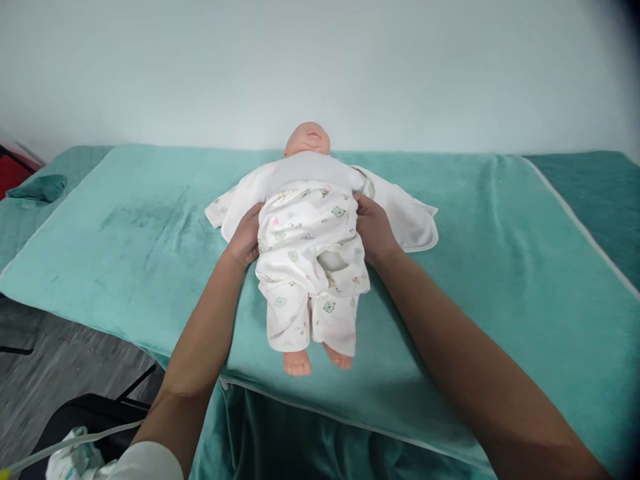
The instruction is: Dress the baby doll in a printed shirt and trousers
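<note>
A baby doll lies on its back on the green cover, head toward the wall and bare feet toward me. White printed pants cover its legs and reach up to the belly, with an opening at the crotch. Beneath the doll, a white baby shirt is spread out to both sides. At the left edge of the waist, my left hand has its fingers closed on the pants. My right hand grips the opposite side of the waist, its fingertips partly hidden behind the fabric.
The green cover drapes over a bed against a white wall. A black chair stands at lower left with a crumpled white item on it. A pale cord crosses there. Something red shows at far left.
</note>
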Motion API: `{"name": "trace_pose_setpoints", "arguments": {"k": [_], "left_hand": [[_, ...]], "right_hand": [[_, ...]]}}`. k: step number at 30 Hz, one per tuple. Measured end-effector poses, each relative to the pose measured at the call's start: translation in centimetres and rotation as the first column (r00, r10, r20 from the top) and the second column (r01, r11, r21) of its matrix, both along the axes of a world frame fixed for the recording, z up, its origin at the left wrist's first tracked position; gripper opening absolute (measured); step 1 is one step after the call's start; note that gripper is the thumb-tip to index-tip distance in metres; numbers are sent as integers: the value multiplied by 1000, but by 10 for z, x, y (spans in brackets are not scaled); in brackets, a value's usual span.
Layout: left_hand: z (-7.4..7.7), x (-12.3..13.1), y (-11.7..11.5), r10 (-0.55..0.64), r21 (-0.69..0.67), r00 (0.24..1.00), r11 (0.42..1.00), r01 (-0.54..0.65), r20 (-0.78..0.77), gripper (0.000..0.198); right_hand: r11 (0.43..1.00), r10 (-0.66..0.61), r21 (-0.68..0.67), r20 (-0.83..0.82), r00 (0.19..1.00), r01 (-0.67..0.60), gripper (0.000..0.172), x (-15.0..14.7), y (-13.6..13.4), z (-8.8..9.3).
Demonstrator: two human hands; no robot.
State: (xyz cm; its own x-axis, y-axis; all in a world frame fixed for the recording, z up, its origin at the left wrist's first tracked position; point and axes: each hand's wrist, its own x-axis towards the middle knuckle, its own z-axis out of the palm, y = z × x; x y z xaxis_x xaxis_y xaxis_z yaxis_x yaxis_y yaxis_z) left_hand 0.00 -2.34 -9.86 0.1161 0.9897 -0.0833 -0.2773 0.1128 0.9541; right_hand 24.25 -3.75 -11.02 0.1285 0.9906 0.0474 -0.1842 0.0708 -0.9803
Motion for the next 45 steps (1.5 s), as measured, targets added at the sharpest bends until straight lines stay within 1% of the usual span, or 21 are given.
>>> {"name": "trace_pose_setpoints", "arguments": {"k": [4,6,7,11,14,17,19,21,22,24,26,28,30,32,34,37,39,40,43,45], "left_hand": [[0,0,2,74,32,995,997,-72,-69,33],[0,-2,2,116,58,987,992,-111,-108,33],[0,-2,1,126,73,984,990,-117,-127,35],[3,-2,-3,99,144,970,987,-68,-220,45],[1,-3,-2,116,205,952,977,-58,-283,41],[-5,-5,3,175,232,941,967,-108,-291,31],[-8,-7,7,225,267,931,952,-148,-286,23],[-8,-9,10,265,339,917,927,-158,-299,18],[-7,-9,11,274,382,909,913,-144,-313,17],[-4,-9,12,274,457,896,885,-92,-350,20],[1,-6,11,259,508,877,861,-21,-404,22],[7,-2,11,265,546,835,836,50,-483,24],[14,2,11,277,561,775,820,118,-568,24],[21,5,13,272,539,715,824,172,-645,23],[26,6,14,256,510,663,831,221,-704,24],[32,8,16,279,528,612,804,272,-740,25],[33,9,17,314,552,611,796,249,-727,25],[34,10,20,331,558,622,803,210,-710,26],[29,11,36,388,558,694,829,24,-606,33],[20,11,54,424,548,744,831,-93,-516,39]], "right_hand": [[991,132,13,-137,982,-132,37,5,5,-2],[986,166,9,-159,973,-166,38,9,7,-6],[986,162,2,-162,973,-164,39,11,7,-8],[997,67,-15,-137,988,-70,40,15,9,-18],[999,-46,10,-12,999,47,40,15,9,-23],[972,-213,137,159,964,192,34,15,5,-22],[951,-253,235,217,943,201,30,16,2,-19],[941,-224,308,258,940,140,28,17,0,-15],[935,-204,341,280,938,102,27,18,0,-12],[918,-170,394,326,930,30,27,20,3,-8],[909,-124,415,384,915,-51,28,24,8,-4],[903,-63,405,457,887,-144,34,29,14,0],[892,-5,388,523,852,-233,42,33,20,6],[877,61,356,582,811,-322,48,37,25,14],[860,124,311,641,758,-404,51,38,28,22],[824,167,293,692,702,-485,51,36,32,31],[812,140,328,695,705,-484,50,32,34,35],[817,113,345,689,716,-462,48,29,36,35],[871,10,361,665,747,-334,41,19,44,34],[903,-74,360,668,740,-235,33,15,55,32]]}}
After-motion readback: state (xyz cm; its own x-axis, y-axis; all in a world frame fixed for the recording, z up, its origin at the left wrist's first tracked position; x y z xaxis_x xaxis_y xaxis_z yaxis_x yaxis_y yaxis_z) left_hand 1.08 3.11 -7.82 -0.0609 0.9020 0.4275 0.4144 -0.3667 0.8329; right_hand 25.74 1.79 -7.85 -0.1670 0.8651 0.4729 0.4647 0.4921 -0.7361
